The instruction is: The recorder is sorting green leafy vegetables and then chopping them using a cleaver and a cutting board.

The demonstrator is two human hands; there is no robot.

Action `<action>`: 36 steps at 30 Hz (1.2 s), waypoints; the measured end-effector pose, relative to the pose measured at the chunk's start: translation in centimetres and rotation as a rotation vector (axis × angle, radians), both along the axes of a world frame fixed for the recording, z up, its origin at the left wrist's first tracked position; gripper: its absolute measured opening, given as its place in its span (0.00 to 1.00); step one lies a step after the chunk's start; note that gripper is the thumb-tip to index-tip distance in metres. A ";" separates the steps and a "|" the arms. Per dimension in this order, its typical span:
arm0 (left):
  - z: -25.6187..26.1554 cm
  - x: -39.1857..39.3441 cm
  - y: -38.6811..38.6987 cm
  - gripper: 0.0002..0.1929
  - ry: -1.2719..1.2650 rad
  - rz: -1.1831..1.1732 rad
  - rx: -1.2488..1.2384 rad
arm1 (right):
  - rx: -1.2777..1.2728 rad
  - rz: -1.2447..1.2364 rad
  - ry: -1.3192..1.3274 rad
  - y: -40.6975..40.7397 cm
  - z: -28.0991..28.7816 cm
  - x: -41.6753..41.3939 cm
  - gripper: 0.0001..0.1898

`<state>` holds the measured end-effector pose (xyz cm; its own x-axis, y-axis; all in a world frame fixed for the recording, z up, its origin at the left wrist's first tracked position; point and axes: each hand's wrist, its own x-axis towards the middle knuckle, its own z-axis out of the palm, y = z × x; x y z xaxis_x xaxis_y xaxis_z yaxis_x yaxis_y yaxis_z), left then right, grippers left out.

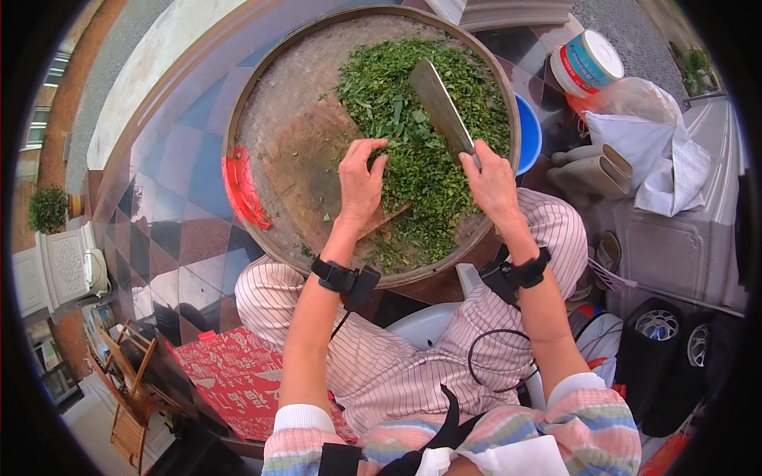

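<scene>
My right hand point(493, 181) grips the handle of a cleaver point(437, 101), its broad blade tilted above chopped green leaves point(428, 172). My left hand point(362, 181) hovers at the right edge of a worn wooden chopping board point(309, 160), fingers curled and thumb apart from them. Greens show in the gap between its thumb and fingers, and I see nothing gripped there. Board and greens both lie in a large round woven tray point(280, 71) with a raised rim. A few leaf scraps dot the board.
A red plastic bag point(243, 190) hangs over the tray's left rim. Beside the right rim stands a blue bucket point(528, 134). Farther right are a white tub point(595, 59), rubber boots point(592, 169) and a white sack point(673, 160). A red mat point(232, 381) and wooden folding chair point(128, 398) are lower left.
</scene>
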<state>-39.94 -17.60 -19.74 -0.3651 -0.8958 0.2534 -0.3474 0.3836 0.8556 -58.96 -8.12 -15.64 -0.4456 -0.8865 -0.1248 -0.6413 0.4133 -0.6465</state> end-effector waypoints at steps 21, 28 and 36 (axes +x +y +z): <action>-1.8 -4.8 -4.0 0.07 -0.243 -0.190 -0.135 | -0.123 -0.028 -0.138 1.1 1.8 -0.8 0.12; -0.1 -0.4 -2.0 0.08 -0.144 -0.144 0.149 | -0.116 0.015 -0.139 1.4 1.7 -0.1 0.11; -2.1 3.4 2.2 0.09 -0.015 -0.016 0.221 | -0.043 0.164 -0.130 1.6 1.4 2.9 0.10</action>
<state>-36.56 -15.43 -21.86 -0.3821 -0.9230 0.0455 -0.3563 0.1925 0.9143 -56.07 -6.50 -14.24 -0.2773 -0.9516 -0.1326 -0.6080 0.2806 -0.7427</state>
